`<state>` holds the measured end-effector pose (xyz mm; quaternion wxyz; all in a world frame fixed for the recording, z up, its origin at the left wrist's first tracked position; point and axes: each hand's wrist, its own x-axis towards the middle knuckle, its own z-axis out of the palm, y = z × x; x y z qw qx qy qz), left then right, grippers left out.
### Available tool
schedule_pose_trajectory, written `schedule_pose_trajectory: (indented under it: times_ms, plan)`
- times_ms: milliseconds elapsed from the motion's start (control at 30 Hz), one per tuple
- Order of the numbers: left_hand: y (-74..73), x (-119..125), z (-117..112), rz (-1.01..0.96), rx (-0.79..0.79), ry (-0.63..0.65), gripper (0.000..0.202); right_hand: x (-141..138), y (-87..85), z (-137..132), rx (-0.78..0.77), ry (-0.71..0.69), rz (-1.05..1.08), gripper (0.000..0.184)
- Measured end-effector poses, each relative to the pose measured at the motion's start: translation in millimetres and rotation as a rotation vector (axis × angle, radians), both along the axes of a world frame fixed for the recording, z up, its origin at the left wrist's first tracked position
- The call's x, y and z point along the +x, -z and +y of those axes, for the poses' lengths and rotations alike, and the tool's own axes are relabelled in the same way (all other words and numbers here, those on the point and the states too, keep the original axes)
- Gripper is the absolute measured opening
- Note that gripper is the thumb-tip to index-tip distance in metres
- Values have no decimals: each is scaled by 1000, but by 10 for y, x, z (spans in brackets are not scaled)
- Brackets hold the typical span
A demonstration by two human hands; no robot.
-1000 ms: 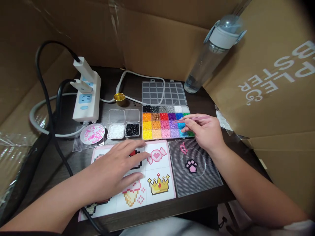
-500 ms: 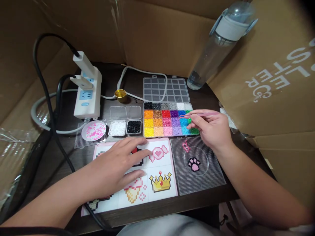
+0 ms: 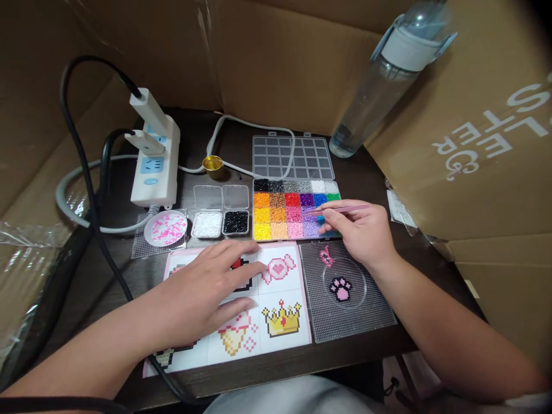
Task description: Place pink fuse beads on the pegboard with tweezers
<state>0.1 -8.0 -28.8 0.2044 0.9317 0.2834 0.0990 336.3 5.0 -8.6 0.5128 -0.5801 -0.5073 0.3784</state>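
Note:
My left hand (image 3: 211,287) lies flat with fingers spread on the pattern sheet (image 3: 282,353), its index fingertip beside the printed pink candy (image 3: 278,268). In my right hand (image 3: 360,230) a pair of pink tweezers (image 3: 351,209) is pinched. Their tips reach over the purple and pink cells of the bead box (image 3: 287,215); whether a bead sits between them is too small to tell. Below that hand is a clear pegboard (image 3: 345,328). It carries a black and pink bead paw (image 3: 340,288) and a small piece of pink beadwork (image 3: 326,256).
Small boxes hold white beads (image 3: 207,224) and black beads (image 3: 236,222). A dish of pink beads (image 3: 166,228) sits left, near a power strip (image 3: 157,167) with cables. Behind stand a gold cup (image 3: 213,167) and a tall bottle (image 3: 371,92). Cardboard walls (image 3: 276,63) surround the table.
My right hand has moved slightly left and toward me, bringing the tweezers' tips lower over the bead box. The left hand stays on the sheet.

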Motion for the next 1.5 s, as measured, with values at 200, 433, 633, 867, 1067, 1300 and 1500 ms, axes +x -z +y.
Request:
schedule_pose_trajectory:
  times_ms: [200, 433, 633, 867, 1067, 1300, 1500]
  plan:
    - [5, -3, -8, 12, -1, 1, 49, 18, 8, 3, -9, 17, -10, 29]
    - [-86, 23, 35, 45, -10, 29, 47, 76, -20, 11, 50, 67, 3, 22]
    - [-114, 8, 66, 46, -23, 26, 45, 158, 18, 38, 127, 115, 8, 20]
    - [-102, -35, 102, 76, -42, 38, 45, 204, -4, 82, 176, 207, 59, 32]
    - [-58, -55, 114, 66, -19, 46, 45, 220, -14, 89, 158, 192, 47, 40]
    - [-62, -59, 103, 85, -23, 35, 47, 227, 8, 71, 184, 162, 56, 37]
    - [-77, -54, 113, 64, -36, 33, 46, 243, 49, 80, 173, 141, 8, 38]
